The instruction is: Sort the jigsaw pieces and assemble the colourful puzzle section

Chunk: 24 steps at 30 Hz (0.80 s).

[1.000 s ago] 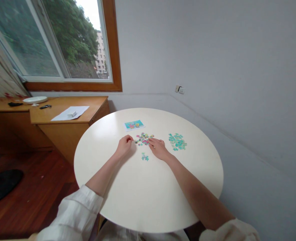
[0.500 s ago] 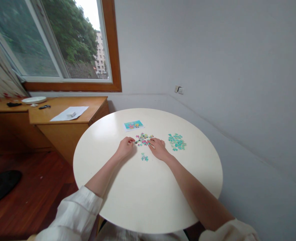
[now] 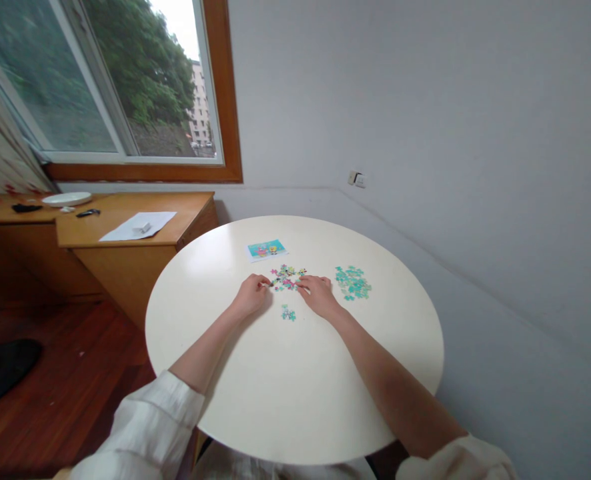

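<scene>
A pile of mixed-colour jigsaw puzzle pieces (image 3: 286, 275) lies on the round white table (image 3: 295, 387), between both hands. My left hand (image 3: 252, 293) is at the pile's left edge, thumb and fingertips pinched on a small dark puzzle piece (image 3: 271, 285). From the right, my right hand (image 3: 317, 295) reaches over the pile's edge with its fingers extended and somewhat apart; its fingertips touch or nearly touch pieces there. Nearer to me sits a small cluster of teal and white pieces (image 3: 288, 313), apart from the pile.
Right of my right hand is a heap of teal-green puzzle pieces (image 3: 353, 283). Behind the pile lies a picture card (image 3: 267, 250) with cartoon figures. A wooden desk (image 3: 195, 223) at the left bears a white paper sheet (image 3: 120, 231). The wall (image 3: 425, 167) stands behind the table.
My right hand has shifted slightly right, and its fingers have moved a little at the pile's edge. My left hand stays almost in place.
</scene>
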### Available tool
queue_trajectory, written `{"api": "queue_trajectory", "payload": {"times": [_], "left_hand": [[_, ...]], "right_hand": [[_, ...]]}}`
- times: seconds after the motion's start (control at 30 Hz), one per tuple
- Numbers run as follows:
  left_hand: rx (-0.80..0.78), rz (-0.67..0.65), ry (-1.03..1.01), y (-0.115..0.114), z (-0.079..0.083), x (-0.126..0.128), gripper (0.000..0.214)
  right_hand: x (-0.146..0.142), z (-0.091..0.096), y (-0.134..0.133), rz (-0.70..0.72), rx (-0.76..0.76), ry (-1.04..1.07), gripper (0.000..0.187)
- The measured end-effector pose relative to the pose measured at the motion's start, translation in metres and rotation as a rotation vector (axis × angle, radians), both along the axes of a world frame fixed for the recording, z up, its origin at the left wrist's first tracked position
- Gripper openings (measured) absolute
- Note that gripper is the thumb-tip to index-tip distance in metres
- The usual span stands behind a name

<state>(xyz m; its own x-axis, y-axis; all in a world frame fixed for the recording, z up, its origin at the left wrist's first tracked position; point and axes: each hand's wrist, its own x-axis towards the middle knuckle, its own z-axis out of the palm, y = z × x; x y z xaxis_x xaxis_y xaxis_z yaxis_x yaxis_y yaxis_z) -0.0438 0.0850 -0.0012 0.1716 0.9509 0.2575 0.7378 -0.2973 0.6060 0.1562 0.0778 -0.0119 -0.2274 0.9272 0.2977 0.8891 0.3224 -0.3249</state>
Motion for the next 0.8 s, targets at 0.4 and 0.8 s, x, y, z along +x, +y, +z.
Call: {"api": "queue_trajectory", "payload": {"times": [0.4, 0.8], "left_hand": [[-0.005, -0.015, 0.01, 0.0, -0.003, -0.001, 0.03], [-0.019, -0.024, 0.022, -0.002, 0.0, -0.001, 0.03]], "right_hand": [[0.002, 0.004, -0.001, -0.059, 0.044, 0.098, 0.019], [0.012, -0.008, 0.009, -0.176, 0.045, 0.146, 0.016]]}}
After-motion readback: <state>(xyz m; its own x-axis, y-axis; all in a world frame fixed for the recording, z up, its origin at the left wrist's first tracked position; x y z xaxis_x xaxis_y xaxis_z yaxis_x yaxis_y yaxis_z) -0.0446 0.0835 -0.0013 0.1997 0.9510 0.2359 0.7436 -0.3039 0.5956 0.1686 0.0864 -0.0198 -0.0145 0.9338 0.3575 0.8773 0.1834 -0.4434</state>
